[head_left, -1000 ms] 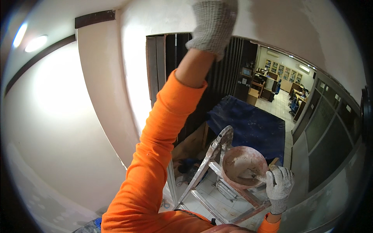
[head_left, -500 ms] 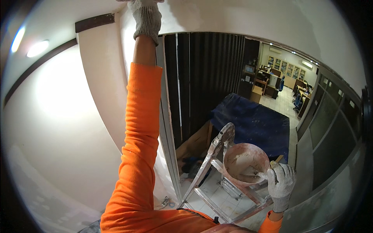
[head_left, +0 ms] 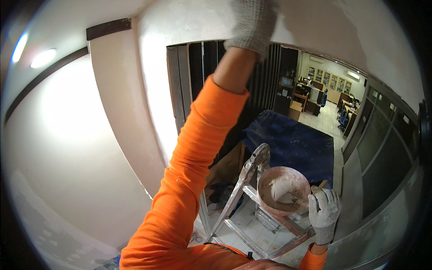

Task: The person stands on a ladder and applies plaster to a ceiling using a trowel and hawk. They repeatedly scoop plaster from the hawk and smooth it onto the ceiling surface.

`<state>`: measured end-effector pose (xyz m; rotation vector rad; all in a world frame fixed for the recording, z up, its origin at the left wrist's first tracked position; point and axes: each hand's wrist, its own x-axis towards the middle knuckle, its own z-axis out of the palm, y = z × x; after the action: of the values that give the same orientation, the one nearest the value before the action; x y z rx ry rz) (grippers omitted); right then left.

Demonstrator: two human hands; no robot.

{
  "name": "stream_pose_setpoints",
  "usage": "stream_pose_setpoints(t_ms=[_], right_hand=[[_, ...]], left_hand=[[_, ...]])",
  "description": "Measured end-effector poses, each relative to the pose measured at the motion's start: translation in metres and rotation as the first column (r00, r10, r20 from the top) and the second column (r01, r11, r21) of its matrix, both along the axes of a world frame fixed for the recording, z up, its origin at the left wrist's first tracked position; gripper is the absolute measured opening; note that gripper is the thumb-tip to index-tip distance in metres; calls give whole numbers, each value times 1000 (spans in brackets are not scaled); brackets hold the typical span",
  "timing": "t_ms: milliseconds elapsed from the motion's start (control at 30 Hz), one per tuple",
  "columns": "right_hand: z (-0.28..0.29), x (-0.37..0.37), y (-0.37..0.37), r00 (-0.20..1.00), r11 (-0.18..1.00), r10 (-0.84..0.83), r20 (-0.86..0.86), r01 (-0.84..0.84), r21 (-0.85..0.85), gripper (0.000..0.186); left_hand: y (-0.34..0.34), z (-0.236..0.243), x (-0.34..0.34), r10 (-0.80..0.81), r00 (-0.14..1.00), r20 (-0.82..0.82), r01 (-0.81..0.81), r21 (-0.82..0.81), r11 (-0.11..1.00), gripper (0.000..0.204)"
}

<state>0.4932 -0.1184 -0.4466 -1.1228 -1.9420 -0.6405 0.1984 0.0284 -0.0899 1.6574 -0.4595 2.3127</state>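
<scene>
My left arm in an orange sleeve reaches up across the view, its gloved hand (head_left: 252,22) motion-blurred against the pale upper wall (head_left: 319,22); the fingers are hidden beyond the top edge. My right hand (head_left: 325,211), in a dusty grey glove, has its fingers closed round the handle of a putty knife (head_left: 298,200) at the rim of a pink bowl (head_left: 265,201). The bowl holds wet, pale compound and rests at the top of a spattered aluminium stepladder (head_left: 238,189).
A blue sheet (head_left: 288,144) covers something below, beside dark folding panels (head_left: 198,76). An office (head_left: 328,108) with desks and chairs shows through the opening. A glazed partition (head_left: 387,153) stands at the right; a white wall (head_left: 58,171) fills the left.
My left hand swung left along the top, then came back right to about where it was a second ago. My right hand stays at the bowl.
</scene>
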Motion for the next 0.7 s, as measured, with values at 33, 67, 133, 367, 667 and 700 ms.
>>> stream_pose_setpoints(t_ms=[33,67,133,367,667,700], right_hand=[[-3,5,-3,999,999,-39,3,39,-9,17],[-3,5,-3,999,999,-43,8,43,-12,17],[-1,2,-5,999,999,-41,0,41,-19,16],[6,-2,-4,1000,1000,2,-3,-2,7,15],[4,-3,-5,1000,1000,-3,-24,4,24,15],[4,-3,-5,1000,1000,-2,-28,2,17,15]], left_hand=[[-14,3,1,491,834,-253,-520,-62,852,42],[-20,2,-5,591,741,-320,-633,-41,773,44],[-10,-14,-17,479,838,-263,-496,2,868,47],[0,-22,-87,112,981,156,-129,102,986,9],[4,8,-85,139,984,108,-147,68,987,4],[6,16,-81,125,984,124,-127,2,992,9]])
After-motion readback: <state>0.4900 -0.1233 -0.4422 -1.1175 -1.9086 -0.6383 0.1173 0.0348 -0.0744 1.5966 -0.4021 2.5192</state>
